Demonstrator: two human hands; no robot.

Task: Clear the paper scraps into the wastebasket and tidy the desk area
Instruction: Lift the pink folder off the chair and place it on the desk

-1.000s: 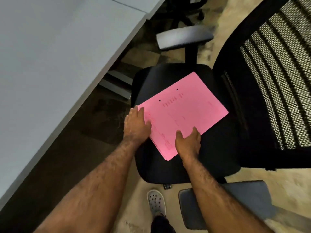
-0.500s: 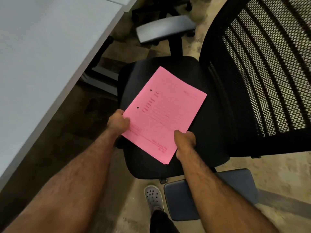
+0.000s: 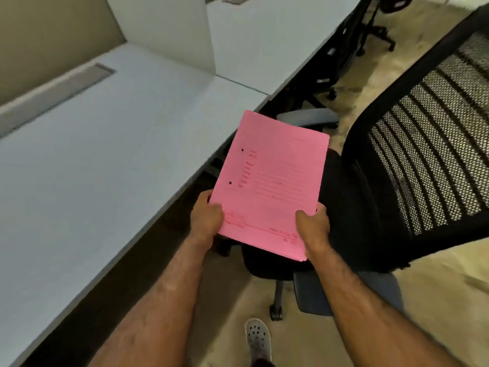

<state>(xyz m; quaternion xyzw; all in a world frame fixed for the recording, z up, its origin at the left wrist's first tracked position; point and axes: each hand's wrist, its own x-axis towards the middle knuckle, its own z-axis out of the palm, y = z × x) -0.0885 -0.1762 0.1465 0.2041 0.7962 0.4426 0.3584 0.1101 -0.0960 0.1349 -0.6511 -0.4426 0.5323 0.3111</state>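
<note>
Gripping the pink paper stack point(image 3: 270, 186) at its near corners, the left hand point(image 3: 206, 221) and right hand point(image 3: 313, 229) had lifted it off the chair seat point(image 3: 341, 207) toward the bare worktop point(image 3: 105, 154), likely to set it down tidily; no wastebasket showed.
</note>
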